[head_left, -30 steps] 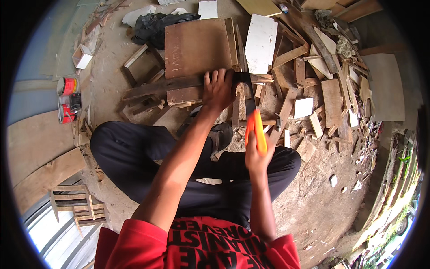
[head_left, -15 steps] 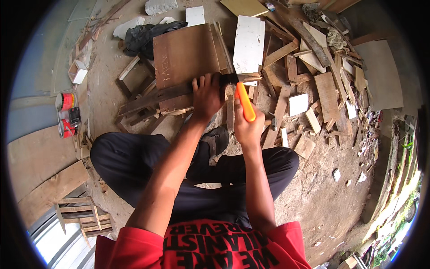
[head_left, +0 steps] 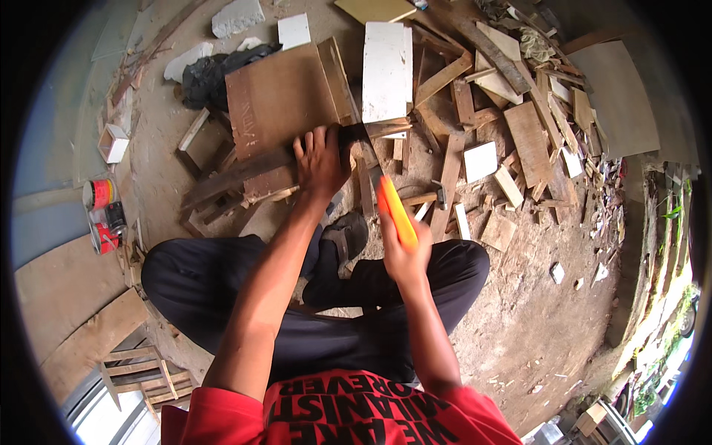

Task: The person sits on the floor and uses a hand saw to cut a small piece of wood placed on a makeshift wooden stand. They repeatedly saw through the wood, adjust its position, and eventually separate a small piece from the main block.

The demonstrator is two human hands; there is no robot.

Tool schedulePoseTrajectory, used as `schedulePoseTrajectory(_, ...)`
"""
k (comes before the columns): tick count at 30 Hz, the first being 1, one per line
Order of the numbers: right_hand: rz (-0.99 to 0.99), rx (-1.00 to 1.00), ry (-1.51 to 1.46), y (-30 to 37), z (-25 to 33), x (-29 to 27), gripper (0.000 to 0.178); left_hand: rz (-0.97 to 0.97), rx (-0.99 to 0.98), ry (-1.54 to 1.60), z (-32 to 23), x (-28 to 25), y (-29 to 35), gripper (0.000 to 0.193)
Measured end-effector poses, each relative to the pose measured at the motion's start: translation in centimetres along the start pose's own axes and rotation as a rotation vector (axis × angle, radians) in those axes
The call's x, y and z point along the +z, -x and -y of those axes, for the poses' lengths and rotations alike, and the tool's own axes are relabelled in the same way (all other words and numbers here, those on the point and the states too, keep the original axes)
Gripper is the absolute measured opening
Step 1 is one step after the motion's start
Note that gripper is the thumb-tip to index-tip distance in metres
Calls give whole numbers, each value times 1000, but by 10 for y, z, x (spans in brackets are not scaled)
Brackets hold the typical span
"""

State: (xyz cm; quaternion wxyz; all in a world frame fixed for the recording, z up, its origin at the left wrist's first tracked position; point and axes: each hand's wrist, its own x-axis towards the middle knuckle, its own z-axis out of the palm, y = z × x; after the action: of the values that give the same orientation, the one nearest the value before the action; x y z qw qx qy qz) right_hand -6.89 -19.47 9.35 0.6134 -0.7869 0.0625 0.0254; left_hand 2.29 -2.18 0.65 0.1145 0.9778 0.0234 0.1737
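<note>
A hand saw (head_left: pixel 400 219) with an orange handle is gripped in my right hand (head_left: pixel 408 256), in front of my body. Its thin blade (head_left: pixel 373 165) runs forward from the handle and crosses a dark wooden plank (head_left: pixel 241 176) near its right end. My left hand (head_left: pixel 324 159) bears down on that plank just left of the blade, fingers curled over its far edge. The plank lies at a slant across a brown wooden panel box (head_left: pixel 278 93). Whether the blade sits in a cut cannot be made out.
A white board (head_left: pixel 386 70) stands beyond the blade. Scrap timber (head_left: pixel 530 141) is heaped to the right, with a hammer (head_left: pixel 440 196) nearer. Black plastic (head_left: pixel 222 78) lies at far left, red cans (head_left: pixel 100 194) at left. My bent legs (head_left: pixel 208 278) frame the near side.
My right hand has drawn the saw back toward my body, baring more blade on the near side of the plank. The left hand keeps its hold; the whole view has shifted slightly.
</note>
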Motion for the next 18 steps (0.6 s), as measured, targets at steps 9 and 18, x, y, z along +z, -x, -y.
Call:
schedulePoseTrajectory(9,57,-55,53,43,-23,-15,23,-27,-2,15,8,7,1,41)
schedulePoseTrajectory(18,56,-16,120,40,1,-25,21,5,-21,6,5,3,-2,43)
